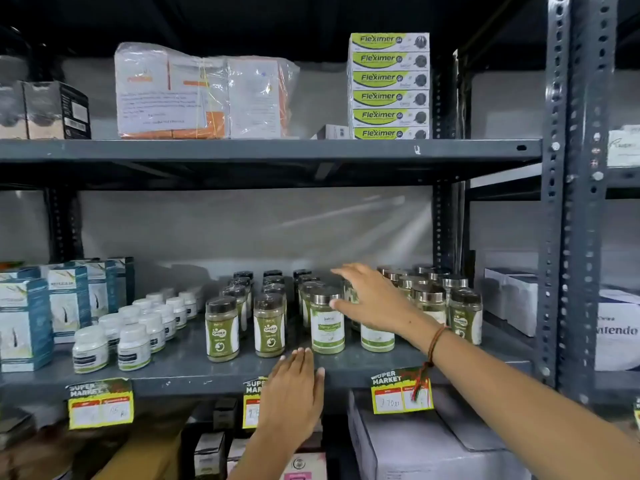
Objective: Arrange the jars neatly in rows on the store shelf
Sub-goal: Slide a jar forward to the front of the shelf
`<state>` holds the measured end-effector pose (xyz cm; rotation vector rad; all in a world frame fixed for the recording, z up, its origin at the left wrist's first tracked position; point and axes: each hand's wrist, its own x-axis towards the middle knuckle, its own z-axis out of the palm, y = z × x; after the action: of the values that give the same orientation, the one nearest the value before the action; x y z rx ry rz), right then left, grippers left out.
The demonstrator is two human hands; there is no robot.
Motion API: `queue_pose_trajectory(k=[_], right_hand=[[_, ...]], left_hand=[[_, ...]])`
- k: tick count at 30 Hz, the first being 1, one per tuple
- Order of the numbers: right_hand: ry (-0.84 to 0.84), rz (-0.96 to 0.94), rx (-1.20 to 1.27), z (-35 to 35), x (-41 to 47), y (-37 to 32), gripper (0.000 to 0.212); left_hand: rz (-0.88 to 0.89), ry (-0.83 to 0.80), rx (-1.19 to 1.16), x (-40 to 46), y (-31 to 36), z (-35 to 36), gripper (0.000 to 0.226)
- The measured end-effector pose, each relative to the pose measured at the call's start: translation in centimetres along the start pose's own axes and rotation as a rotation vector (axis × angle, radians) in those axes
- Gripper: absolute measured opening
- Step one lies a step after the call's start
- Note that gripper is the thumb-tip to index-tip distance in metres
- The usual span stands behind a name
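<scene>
Jars of green powder stand on the grey middle shelf (194,362). Black-lidded jars (222,328) form rows running back at the centre. A silver-lidded jar (327,322) stands at the front, with more silver-lidded jars (428,299) grouped to the right. My right hand (372,299) reaches in over the jars, fingers spread, its thumb touching the silver-lidded front jar's lid; it grips nothing. My left hand (294,396) lies flat on the shelf's front edge, just below that jar, fingers together and holding nothing.
White small bottles (133,346) stand in rows left of the jars, with blue-and-white boxes (26,323) further left. Yellow price tags (100,403) hang off the shelf lip. Green boxes (389,86) are stacked above. A steel upright (568,202) bounds the right side.
</scene>
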<state>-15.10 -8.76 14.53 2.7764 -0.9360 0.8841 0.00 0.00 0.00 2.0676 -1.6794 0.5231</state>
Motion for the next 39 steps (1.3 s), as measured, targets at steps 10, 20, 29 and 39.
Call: queue_pose_trajectory(k=[10, 20, 29, 39], right_hand=[[-0.147, 0.034, -0.198, 3.3, 5.0, 0.3, 0.073], [-0.191, 0.057, -0.113, 3.6, 6.1, 0.1, 0.064], [-0.075, 0.044, -0.036, -1.1, 2.9, 0.7, 0.075], [-0.139, 0.281, -0.013, -10.5, -4.6, 7.3, 0.076]], left_hand=[[-0.029, 0.11, -0.002, 1.4, -0.5, 1.6, 0.065], [-0.015, 0.105, 0.007, 0.9, -0.1, 0.8, 0.058], [-0.01, 0.12, 0.01, 0.7, 0.0, 0.2, 0.047], [-0.018, 0.124, -0.015, 0.4, 0.4, -0.1, 0.05]])
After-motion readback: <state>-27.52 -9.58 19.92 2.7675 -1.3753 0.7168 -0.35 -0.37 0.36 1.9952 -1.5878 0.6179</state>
